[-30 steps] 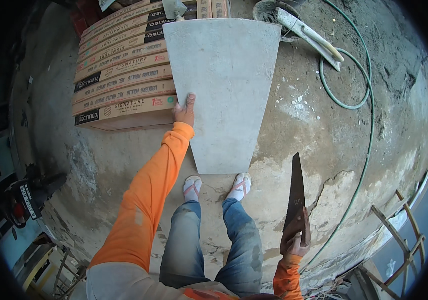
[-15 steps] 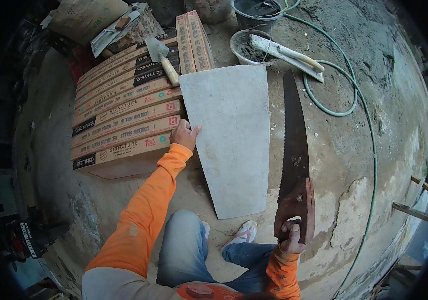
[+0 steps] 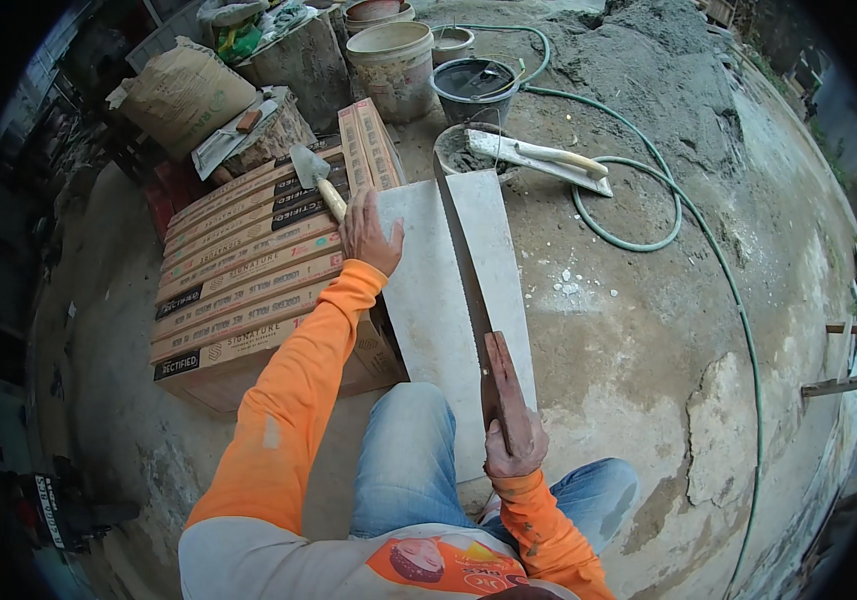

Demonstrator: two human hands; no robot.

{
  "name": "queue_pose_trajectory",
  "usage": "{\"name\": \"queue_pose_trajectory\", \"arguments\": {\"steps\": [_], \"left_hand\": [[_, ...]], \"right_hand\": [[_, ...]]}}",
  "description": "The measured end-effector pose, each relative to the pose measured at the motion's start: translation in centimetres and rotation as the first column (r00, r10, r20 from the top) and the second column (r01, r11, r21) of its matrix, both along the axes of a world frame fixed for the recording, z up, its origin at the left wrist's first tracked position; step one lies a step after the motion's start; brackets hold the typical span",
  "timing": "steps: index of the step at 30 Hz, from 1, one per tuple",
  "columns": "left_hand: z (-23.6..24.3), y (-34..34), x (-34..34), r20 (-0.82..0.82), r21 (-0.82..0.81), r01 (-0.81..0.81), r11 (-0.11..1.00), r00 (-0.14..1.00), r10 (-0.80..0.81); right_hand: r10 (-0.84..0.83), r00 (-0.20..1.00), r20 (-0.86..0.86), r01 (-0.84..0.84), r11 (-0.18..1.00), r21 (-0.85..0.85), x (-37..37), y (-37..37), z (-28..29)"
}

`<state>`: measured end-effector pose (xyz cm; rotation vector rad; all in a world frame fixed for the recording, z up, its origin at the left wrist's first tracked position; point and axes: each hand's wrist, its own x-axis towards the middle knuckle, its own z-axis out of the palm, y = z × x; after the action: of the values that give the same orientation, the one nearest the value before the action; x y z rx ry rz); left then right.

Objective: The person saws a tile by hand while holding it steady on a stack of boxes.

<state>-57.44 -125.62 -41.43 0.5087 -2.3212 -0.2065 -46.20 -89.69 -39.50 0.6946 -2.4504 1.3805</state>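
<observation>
A pale grey flat board [image 3: 419, 275] slants up from beside my legs against the stacked boxes. My left hand [image 3: 371, 235] is at its upper left edge, thumb toward the board's face and fingers along the edge. My right hand [image 3: 517, 447] is closed around the brown wooden handle of a handsaw [image 3: 467, 270]. Its long dark blade runs lengthwise over the board, teeth to the left, tip at the far edge. Whether the teeth touch the board I cannot tell. A trowel [image 3: 321, 184] with a pale wooden handle lies on the boxes, just beyond my left hand.
Stacked cardboard boxes [image 3: 249, 285] stand at the left, with a filled sack [image 3: 189, 95] behind. Buckets [image 3: 394, 70] stand at the back. A plastering float [image 3: 539, 160] rests across a mortar-filled bucket. A green hose [image 3: 724, 260] curves along the right floor near a sand pile [image 3: 639, 70].
The saw has moved left from beside the board to over its face, its blade now turned edge-on. My left hand has slid farther up the board's edge. My view has shifted, showing more buckets.
</observation>
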Motion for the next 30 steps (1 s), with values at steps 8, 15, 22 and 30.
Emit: {"name": "queue_pose_trajectory", "arguments": {"steps": [8,15,22,30], "left_hand": [[1.6,-2.0,-9.4,0.476,0.157,-0.08,0.984,0.88,-0.005],[2.1,-1.1,-8.9,0.385,0.121,-0.093,0.988,0.922,0.04],[1.4,-1.8,-9.0,0.365,0.078,-0.089,0.993,0.929,0.055],[1.4,-1.9,-9.1,0.372,0.095,-0.089,0.991,0.927,0.048]], "right_hand": [[0.078,0.996,-0.035,-0.076,0.995,0.065,0.7,-1.1,-1.0],[0.101,0.991,-0.092,-0.089,0.987,0.131,1.4,-0.4,-1.6],[0.131,0.985,-0.113,-0.117,0.986,0.119,1.3,-0.5,-1.7],[0.118,0.988,-0.104,-0.117,0.993,0.018,0.9,-0.9,-2.0]]}}
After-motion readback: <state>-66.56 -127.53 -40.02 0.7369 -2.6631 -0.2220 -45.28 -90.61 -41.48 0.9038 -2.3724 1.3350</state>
